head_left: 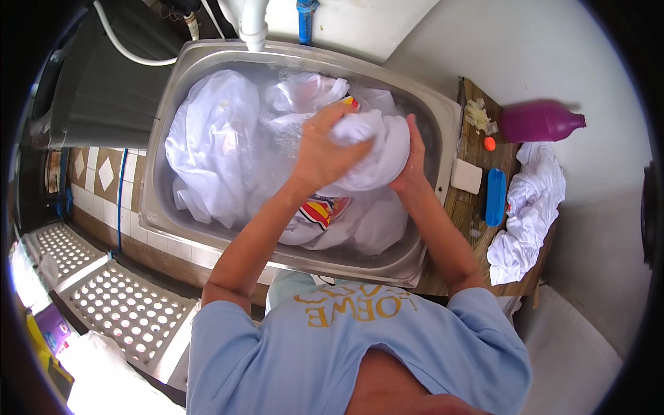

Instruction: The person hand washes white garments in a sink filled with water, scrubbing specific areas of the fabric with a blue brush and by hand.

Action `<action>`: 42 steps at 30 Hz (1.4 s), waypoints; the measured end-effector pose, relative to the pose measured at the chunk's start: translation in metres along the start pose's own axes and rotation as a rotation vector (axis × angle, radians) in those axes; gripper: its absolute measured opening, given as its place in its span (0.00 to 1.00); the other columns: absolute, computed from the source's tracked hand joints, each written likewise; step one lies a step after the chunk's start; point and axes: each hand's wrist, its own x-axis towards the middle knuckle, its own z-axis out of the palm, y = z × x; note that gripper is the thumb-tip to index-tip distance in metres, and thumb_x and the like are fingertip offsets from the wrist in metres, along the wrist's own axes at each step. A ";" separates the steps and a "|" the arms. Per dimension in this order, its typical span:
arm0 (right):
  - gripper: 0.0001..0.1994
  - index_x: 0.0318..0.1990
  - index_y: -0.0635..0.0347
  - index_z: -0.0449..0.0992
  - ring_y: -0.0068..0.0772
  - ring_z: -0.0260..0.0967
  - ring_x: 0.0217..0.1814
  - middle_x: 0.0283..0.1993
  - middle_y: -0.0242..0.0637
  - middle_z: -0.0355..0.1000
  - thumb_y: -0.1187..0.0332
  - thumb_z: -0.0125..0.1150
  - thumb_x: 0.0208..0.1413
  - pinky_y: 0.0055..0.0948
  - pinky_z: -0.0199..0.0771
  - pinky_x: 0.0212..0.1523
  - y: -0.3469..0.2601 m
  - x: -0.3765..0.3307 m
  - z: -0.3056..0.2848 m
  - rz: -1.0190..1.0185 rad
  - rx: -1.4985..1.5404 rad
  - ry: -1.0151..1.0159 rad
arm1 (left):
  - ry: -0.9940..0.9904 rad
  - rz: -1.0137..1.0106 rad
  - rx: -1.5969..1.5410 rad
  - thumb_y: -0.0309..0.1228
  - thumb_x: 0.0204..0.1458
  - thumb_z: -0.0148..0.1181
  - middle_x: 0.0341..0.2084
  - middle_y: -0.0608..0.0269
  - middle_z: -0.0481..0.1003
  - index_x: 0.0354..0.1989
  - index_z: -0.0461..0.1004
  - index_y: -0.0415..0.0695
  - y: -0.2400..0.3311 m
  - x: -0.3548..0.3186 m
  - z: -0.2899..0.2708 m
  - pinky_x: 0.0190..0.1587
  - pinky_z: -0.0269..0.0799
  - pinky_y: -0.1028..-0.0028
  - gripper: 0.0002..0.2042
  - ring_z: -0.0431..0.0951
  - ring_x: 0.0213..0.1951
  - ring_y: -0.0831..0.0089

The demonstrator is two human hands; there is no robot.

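A bunched white cloth (pixel 379 158) is held up between my two hands over the metal sink (pixel 153 200). My left hand (pixel 330 151) is on its left side, with fingers behind and in front of a fold and slightly blurred. On its right edge, my right hand (pixel 409 162) grips the cloth, the fingers partly hidden by it. Beneath lies more wet white fabric with a red, yellow and black print (pixel 317 211). A large white garment (pixel 214 145) bulges out of the cloudy water on the left. Another white piece (pixel 304 91) floats near the back.
A white pipe (pixel 254 28) hangs over the sink's back edge. On the wooden ledge at right are a purple bottle (pixel 543 122), an orange cap (pixel 490 144), a pale square block (pixel 466 176), a blue brush-shaped item (pixel 495 197) and a crumpled white cloth (pixel 529 214).
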 end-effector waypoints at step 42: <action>0.30 0.53 0.60 0.67 0.43 0.71 0.47 0.50 0.47 0.70 0.44 0.50 0.52 0.40 0.71 0.46 0.024 0.091 0.123 0.874 -1.151 -0.488 | 0.191 0.758 0.058 0.26 0.25 0.67 0.28 0.63 0.75 0.24 0.74 0.47 0.053 -0.047 -0.075 0.35 0.72 0.66 0.13 0.76 0.31 0.62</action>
